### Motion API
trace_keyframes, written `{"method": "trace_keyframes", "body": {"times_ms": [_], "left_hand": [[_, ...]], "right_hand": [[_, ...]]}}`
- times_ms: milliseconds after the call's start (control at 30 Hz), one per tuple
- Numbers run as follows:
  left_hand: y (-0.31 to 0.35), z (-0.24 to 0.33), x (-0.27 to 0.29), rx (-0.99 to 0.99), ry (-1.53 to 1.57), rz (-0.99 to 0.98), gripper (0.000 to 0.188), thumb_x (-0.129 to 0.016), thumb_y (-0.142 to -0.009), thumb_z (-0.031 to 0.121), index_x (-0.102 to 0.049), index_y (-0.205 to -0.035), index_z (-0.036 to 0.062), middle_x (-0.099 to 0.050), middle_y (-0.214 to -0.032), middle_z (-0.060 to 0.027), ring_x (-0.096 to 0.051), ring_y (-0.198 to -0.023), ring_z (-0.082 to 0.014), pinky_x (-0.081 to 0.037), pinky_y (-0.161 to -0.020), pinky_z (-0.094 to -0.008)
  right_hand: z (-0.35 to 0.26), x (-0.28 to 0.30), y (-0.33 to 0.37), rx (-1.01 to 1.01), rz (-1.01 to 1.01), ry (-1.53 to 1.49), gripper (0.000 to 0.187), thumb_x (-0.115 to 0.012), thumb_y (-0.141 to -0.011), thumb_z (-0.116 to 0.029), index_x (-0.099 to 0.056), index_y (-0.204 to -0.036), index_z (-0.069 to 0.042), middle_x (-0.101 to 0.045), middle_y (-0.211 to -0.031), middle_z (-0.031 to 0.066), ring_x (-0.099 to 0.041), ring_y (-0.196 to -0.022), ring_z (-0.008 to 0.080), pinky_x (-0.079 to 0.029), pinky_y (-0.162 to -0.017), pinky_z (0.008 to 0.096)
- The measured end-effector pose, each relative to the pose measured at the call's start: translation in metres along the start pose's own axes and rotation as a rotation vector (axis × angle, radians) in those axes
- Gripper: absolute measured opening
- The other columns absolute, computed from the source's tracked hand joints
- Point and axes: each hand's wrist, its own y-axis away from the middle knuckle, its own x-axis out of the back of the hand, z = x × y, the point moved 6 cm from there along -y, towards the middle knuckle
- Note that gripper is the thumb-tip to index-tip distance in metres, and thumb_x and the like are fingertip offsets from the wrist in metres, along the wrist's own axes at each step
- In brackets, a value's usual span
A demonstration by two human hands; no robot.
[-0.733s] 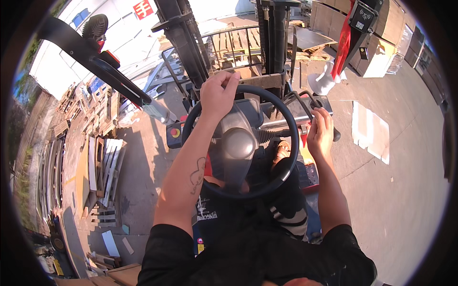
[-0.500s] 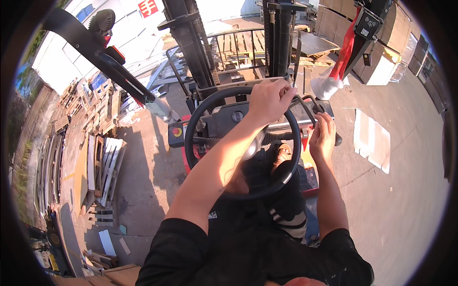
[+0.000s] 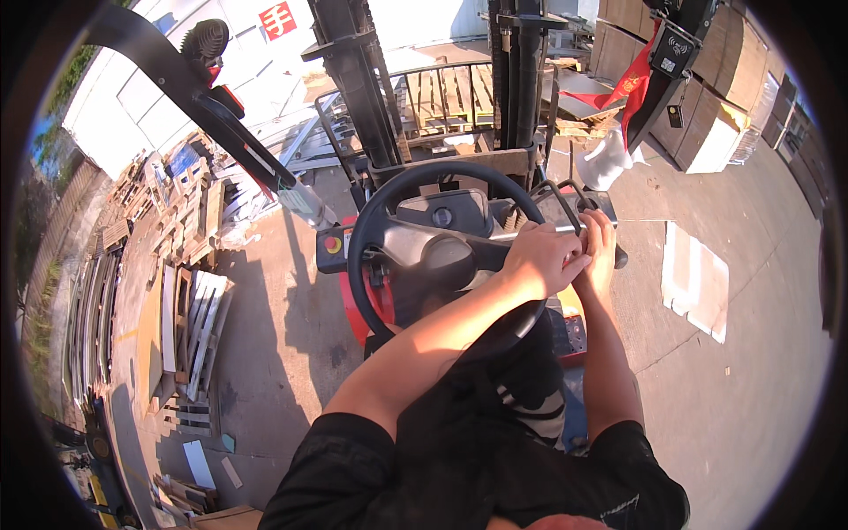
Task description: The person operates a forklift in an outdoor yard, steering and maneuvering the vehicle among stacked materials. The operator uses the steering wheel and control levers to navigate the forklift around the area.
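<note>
Currently steering wheel sits dead centre, left hand closed around its right rim, arm crossed over. Right hand curled on the control levers just beside. Turn looks mid-way, wheel well off neutral. Mast with pallet ahead; open concrete floor right, scrap wood pile near left.

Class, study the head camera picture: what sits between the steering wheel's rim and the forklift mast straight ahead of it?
In the head view, a dark dashboard panel with a round gauge sits between the steering wheel and the mast.
</note>
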Motion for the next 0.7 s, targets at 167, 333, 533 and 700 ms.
{"method": "trace_keyframes", "body": {"times_ms": [167,333,533,700], "left_hand": [[-0.038,-0.051,0.012,0.025,-0.015,0.038,0.020,-0.079,-0.098,0.034,-0.078,-0.092,0.0151,-0.074,-0.073,0.0000,-0.072,-0.084,-0.0275,-0.047,-0.085,-0.0481],[-0.062,-0.096,0.012,-0.008,-0.025,0.012,0.020,-0.078,-0.098,0.033,-0.077,-0.092,0.0141,-0.074,-0.075,-0.0015,-0.072,-0.084,-0.0303,-0.047,-0.084,-0.0484],[-0.122,-0.159,0.050,-0.018,-0.067,0.122,0.023,-0.078,-0.099,0.032,-0.076,-0.087,0.0116,-0.070,-0.070,-0.0040,-0.070,-0.077,-0.0309,-0.049,-0.080,-0.0490],[-0.135,-0.263,0.135,0.305,-0.004,0.294,0.035,-0.074,-0.105,0.037,-0.082,-0.096,0.0042,-0.077,-0.077,-0.0131,-0.075,-0.074,-0.0346,-0.057,-0.075,-0.0464]], "right_hand": [[0.002,-0.030,-0.024,0.030,0.009,0.019,0.040,-0.067,-0.094,0.008,-0.067,-0.134,0.001,-0.066,-0.142,0.0224,-0.059,-0.142,0.0479,-0.050,-0.119,0.0566],[0.004,-0.059,-0.050,0.011,0.005,0.016,0.038,-0.065,-0.096,0.009,-0.066,-0.134,0.002,-0.067,-0.140,0.0213,-0.059,-0.142,0.0471,-0.050,-0.120,0.0558],[0.015,-0.095,-0.083,0.031,0.016,0.054,0.037,-0.065,-0.097,0.009,-0.067,-0.133,0.001,-0.067,-0.139,0.0198,-0.060,-0.141,0.0435,-0.050,-0.121,0.0530],[0.016,-0.119,-0.097,0.083,0.041,0.031,0.027,-0.062,-0.102,0.010,-0.068,-0.127,0.004,-0.070,-0.133,0.0228,-0.066,-0.130,0.0457,-0.053,-0.114,0.0540]]}}
